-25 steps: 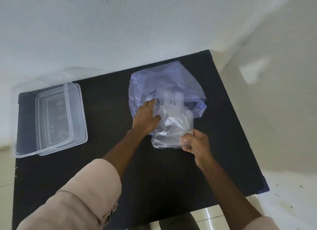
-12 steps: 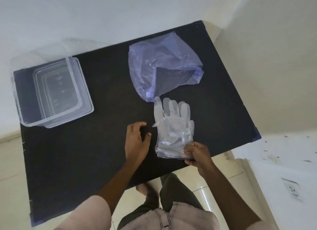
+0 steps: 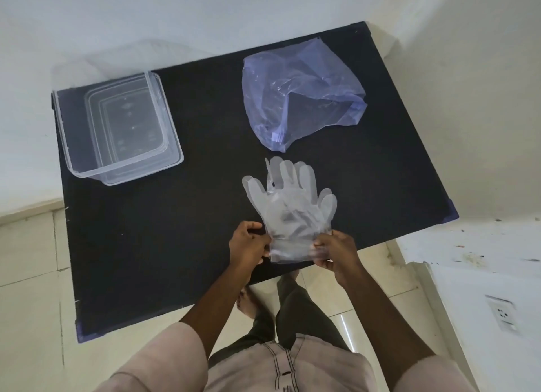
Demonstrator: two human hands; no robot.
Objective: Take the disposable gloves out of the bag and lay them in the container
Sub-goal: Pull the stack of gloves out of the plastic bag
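Observation:
A stack of clear disposable gloves (image 3: 288, 207) lies on the black table (image 3: 175, 245) near its front edge, fingers pointing away from me. My left hand (image 3: 248, 245) pinches the cuff end on the left, and my right hand (image 3: 336, 252) pinches it on the right. The blue-tinted plastic bag (image 3: 301, 96) lies crumpled and apart from the gloves at the back right of the table. A clear rectangular container (image 3: 117, 128) stands open at the back left, with nothing visible inside.
White walls close in behind and to the right of the table. A wall socket (image 3: 502, 314) sits low on the right. Tiled floor and my own legs and foot show below the table's front edge.
The gloves came out of the bag, pulled toward me by my right hand. My left hand left the bag and has now gripped the gloves' cuff too.

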